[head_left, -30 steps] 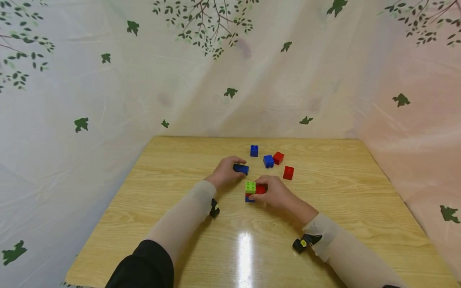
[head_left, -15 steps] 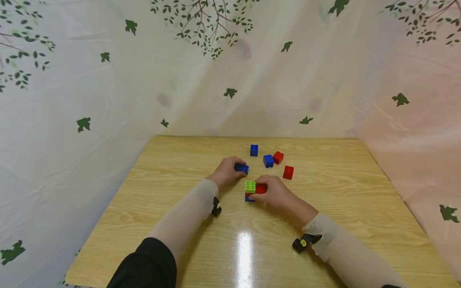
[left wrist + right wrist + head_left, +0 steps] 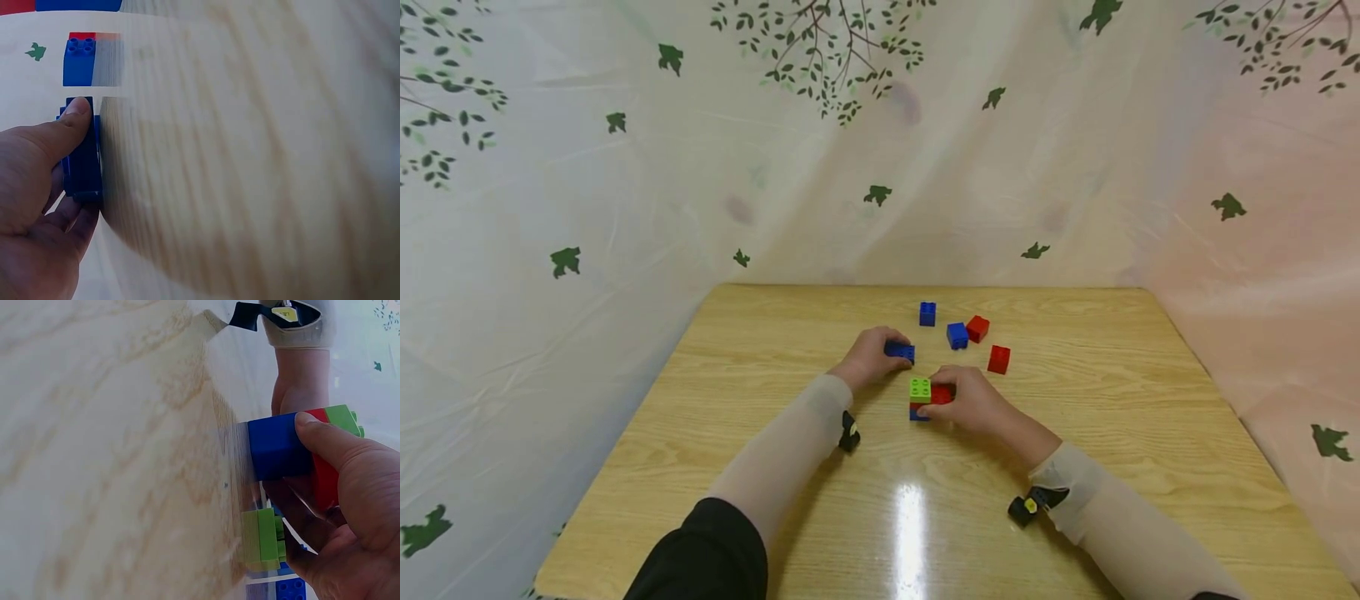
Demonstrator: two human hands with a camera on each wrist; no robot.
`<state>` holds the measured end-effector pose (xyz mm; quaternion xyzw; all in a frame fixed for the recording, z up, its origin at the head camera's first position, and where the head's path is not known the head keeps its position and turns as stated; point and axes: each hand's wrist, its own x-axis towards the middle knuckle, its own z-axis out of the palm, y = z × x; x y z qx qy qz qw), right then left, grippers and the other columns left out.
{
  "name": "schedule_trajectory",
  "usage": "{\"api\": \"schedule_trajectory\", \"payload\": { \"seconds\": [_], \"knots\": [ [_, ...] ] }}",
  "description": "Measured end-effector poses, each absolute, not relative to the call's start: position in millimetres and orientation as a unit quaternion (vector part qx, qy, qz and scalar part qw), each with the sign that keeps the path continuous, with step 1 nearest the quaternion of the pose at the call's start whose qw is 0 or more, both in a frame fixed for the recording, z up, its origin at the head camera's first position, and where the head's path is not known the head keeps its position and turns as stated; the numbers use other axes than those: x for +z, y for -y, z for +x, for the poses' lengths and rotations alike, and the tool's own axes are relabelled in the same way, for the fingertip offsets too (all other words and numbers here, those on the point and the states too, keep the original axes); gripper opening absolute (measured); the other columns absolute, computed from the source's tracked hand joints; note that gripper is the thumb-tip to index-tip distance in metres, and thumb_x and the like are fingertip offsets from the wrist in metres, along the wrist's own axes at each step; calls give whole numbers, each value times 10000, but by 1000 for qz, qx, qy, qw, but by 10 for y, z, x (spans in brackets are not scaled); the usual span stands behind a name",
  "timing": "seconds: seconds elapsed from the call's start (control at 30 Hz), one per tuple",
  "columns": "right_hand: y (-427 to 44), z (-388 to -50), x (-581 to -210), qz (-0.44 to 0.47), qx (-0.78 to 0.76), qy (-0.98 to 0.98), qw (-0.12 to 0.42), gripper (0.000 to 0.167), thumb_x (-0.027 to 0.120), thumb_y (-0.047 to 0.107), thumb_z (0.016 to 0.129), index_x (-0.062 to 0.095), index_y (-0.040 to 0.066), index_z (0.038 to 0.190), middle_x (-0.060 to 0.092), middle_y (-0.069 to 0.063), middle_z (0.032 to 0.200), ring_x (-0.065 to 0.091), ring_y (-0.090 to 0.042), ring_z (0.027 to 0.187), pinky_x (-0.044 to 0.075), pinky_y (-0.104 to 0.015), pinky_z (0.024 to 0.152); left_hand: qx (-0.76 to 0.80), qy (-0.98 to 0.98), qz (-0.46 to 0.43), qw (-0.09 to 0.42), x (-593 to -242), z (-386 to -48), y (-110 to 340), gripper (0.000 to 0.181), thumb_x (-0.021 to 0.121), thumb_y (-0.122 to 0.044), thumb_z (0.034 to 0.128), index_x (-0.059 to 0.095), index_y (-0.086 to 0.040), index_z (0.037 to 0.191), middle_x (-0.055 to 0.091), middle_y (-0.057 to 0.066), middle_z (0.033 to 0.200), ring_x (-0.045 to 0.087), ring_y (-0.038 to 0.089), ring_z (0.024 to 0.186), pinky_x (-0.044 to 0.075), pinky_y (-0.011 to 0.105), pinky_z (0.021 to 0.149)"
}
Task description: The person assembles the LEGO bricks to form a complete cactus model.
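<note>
In the head view my left hand (image 3: 867, 360) pinches a long blue toy building brick (image 3: 901, 353) between thumb and fingers. The left wrist view has the thumb across this blue brick (image 3: 81, 156), low by the tabletop. My right hand (image 3: 973, 400) grips a small brick stack nearer the body. On top of that stack is a lime green brick (image 3: 921, 389); a red brick (image 3: 941, 393) runs beneath it towards the palm, over a blue brick (image 3: 275, 447) at the base. Fingers cover part of the red one. The two held pieces are apart.
Behind the hands lie two loose blue bricks (image 3: 928, 314) and two red bricks (image 3: 999, 359) on the wooden table (image 3: 760, 333). The right wrist view also has a green brick (image 3: 267, 537) below the stack. A patterned cloth (image 3: 820, 217) stands beyond the table.
The long blue brick has turned slightly in my left hand, and its face looks brighter. My right hand and the stack stay in place.
</note>
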<state>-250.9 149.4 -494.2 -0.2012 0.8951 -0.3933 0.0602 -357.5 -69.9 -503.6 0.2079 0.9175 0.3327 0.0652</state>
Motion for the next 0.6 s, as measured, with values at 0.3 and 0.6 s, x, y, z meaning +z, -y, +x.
{"api": "schedule_trajectory", "payload": {
  "seconds": [0.3,0.6],
  "knots": [
    [-1496,-2523,-4974,-194,-399,-894,60,425,892,374,852,773,149,1193,659,48,1037,591,-174,910,547,-340,828,357,-909,208,50,-5054,-3556,747,372,850,-297,910,752,-147,1236,693,41,1271,627,231,1212,511,405,1073],
    [-1504,-2540,-4995,-187,-396,-897,64,439,892,372,853,773,157,1216,667,55,1053,602,-179,932,553,-332,852,366,-908,200,47,-5032,-3507,806,365,834,-311,921,739,-153,1236,683,30,1241,626,222,1183,526,416,1053]
  ]
}}
